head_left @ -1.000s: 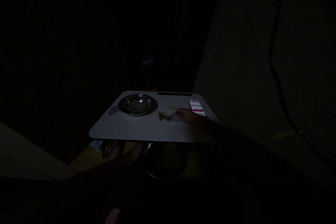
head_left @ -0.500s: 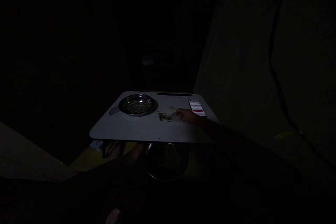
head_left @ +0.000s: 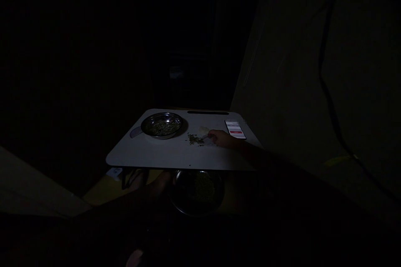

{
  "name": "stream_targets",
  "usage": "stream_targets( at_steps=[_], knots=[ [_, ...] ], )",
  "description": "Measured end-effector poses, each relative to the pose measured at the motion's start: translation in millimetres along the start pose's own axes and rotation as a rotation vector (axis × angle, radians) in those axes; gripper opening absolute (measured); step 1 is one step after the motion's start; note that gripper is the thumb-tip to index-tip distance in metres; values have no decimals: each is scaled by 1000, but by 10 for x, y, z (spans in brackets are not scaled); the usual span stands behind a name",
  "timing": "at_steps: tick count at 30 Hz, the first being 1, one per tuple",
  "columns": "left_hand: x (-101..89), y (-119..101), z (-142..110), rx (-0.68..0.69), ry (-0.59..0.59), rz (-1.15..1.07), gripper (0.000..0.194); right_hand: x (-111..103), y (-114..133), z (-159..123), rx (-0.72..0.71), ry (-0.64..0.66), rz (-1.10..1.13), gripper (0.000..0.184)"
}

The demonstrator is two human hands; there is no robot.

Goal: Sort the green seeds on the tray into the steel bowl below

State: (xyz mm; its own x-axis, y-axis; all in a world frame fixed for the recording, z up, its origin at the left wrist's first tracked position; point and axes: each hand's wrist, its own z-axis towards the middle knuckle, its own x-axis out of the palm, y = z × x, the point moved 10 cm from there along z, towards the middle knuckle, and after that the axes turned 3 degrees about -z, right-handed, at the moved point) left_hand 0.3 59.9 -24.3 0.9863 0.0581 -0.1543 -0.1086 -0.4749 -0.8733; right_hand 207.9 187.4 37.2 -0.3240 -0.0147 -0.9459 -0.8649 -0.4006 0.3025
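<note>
The scene is very dark. My right hand [head_left: 222, 138] rests on a small white table [head_left: 163, 154], fingers curled, touching a small pile of green grains [head_left: 194, 138] and a paler patch beside it. What the fingers hold, if anything, is too dim to name. A steel bowl [head_left: 162, 124] with some grains stands on the table's left. My left hand [head_left: 160, 184] is below the table's front edge, at the rim of a second steel bowl [head_left: 197, 192] holding green grains; its fingers are lost in shadow.
A lit phone [head_left: 235, 129] lies on the table's right side, just beyond my right hand. A dark slot [head_left: 208, 112] runs along the table's far edge. A wall with a hanging cable [head_left: 326, 87] stands to the right. A yellowish floor shows under the table.
My right hand has slid slightly left toward the grain pile. The left hand and both bowls stay where they were.
</note>
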Motion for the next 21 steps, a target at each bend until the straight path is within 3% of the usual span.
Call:
stream_targets(
  at_steps=[11, 21],
  knots=[
    [90, -52, -71, 1, 90, 39, 25, 68, -34, 35, 13, -5, -6, 28],
    [39, -147, -106, 23, 58, 133, 18, 147, 126, 14, -14, 21, -2, 30]
  ],
)
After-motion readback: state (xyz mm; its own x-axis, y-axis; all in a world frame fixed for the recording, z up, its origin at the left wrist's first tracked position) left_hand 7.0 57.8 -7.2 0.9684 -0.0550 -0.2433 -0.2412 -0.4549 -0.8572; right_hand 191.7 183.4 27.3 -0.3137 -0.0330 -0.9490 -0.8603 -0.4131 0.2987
